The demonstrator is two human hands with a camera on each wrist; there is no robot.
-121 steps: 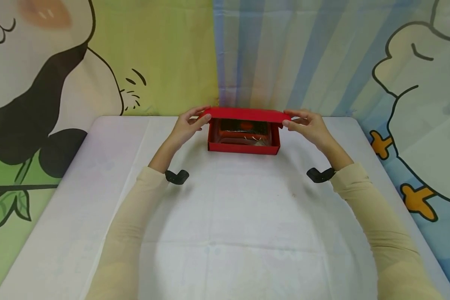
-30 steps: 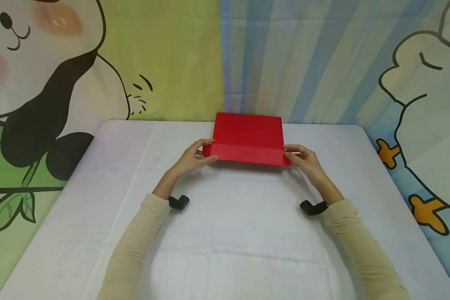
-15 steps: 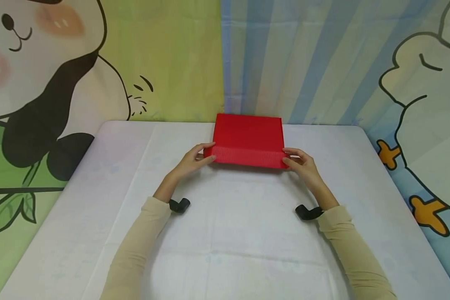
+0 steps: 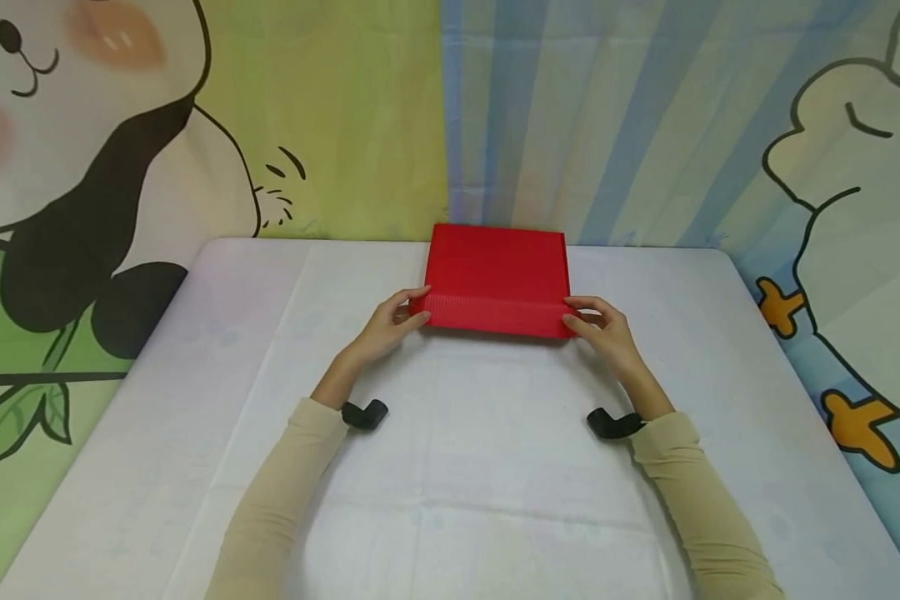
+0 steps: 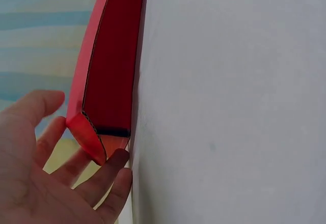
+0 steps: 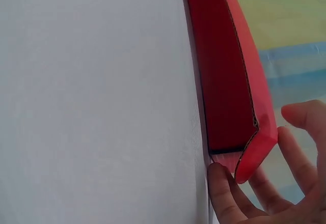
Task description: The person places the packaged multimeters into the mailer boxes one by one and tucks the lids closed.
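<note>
A red corrugated cardboard box (image 4: 497, 262) stands at the far edge of the white table, its hinged lid lowered over the top. The lid's front flap (image 5: 91, 51) still slants outward, with a gap and the box's dark red front wall (image 6: 219, 71) behind it. My left hand (image 4: 390, 321) holds the flap's left end, fingers around the small side tab (image 5: 89, 135). At the opposite end my right hand (image 4: 603, 329) does likewise, its fingers curved about the other tab (image 6: 254, 155). Both thumbs are spread from the fingers. The box's contents are hidden under the lid.
A white cloth covers the table (image 4: 465, 467). Behind it hangs a printed curtain (image 4: 345, 125) with cartoon animals and stripes, right against the table's back edge. A black wrist mount (image 4: 365, 414) sits on the left wrist, another (image 4: 613, 423) on the right.
Four seconds ago the lid was raised and a clear-wrapped orange-and-black item showed inside. The lid has since come forward and down over it. In the last half second the hands hardly moved.
</note>
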